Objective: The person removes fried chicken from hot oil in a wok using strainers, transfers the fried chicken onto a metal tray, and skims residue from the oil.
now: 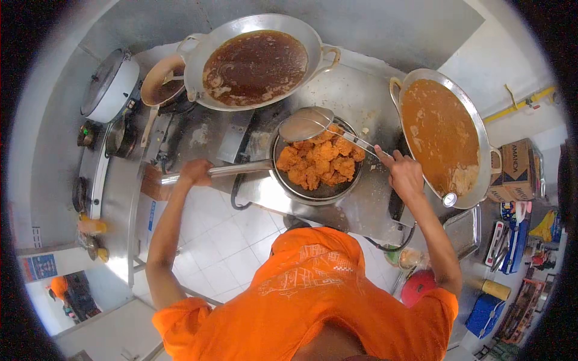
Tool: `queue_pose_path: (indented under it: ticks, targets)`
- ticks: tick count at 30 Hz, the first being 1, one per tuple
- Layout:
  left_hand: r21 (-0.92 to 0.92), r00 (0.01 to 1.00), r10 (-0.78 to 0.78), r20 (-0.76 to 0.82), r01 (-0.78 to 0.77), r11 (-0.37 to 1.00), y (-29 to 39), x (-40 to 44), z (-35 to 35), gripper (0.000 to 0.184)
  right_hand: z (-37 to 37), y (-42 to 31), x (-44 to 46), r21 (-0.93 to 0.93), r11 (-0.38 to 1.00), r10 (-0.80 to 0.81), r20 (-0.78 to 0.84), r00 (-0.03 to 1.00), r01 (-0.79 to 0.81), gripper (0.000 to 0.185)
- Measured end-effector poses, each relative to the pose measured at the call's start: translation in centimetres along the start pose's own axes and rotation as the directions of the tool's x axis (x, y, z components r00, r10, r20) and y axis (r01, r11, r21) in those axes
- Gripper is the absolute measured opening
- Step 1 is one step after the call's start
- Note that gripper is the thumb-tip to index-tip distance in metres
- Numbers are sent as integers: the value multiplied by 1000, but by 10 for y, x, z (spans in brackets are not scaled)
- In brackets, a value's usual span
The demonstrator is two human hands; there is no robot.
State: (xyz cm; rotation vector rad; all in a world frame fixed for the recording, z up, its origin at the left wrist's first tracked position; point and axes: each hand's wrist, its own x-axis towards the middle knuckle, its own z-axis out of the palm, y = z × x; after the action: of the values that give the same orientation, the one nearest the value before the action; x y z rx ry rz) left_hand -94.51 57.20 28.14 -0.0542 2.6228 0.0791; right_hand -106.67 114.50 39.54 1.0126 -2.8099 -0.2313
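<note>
got a heap of craggy orange-brown fried pieces (322, 163) sitting in a round strainer (316, 191), pretty much mid-cooktop (340, 81). holding the strainer's long metal handle (247, 169) with the left hand (195, 173), fingers wrapped around. gripping a skimmer (306, 124) by its handle with the right hand (403, 173), index finger stretched out along it. see the skimmer's round head over the far-left part of the strainer; can't tell whether touching the pieces. also got a big pan (256, 21) of dark oil beyond to the left, plus another wide pan (483, 163) of lighter brown oil off to the right, with a dial thermometer (449, 200) at the near rim. past that, spot a cardboard box (515, 171). wearing an orange shirt (319, 289), btw.
</note>
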Motion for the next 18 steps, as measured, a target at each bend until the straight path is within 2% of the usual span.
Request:
queue_pose_path:
  ticks: [3,7,10,18]
  targets:
    - [29,994,18,-109,-15,999,-5,1,12,33,-14,5,4,26,998,59,62,996,-61,65]
    - [-38,998,-58,-34,56,998,12,-12,2,36,-13,13,-1,100,986,123,108,986,-134,60]
    - [-22,996,-93,3,93,995,15,-11,-4,38,-7,20,-2,182,974,127,48,991,-133,56]
    - [-23,998,-67,-8,67,998,17,-14,-9,38,-6,32,-4,352,924,121,113,986,-153,55]
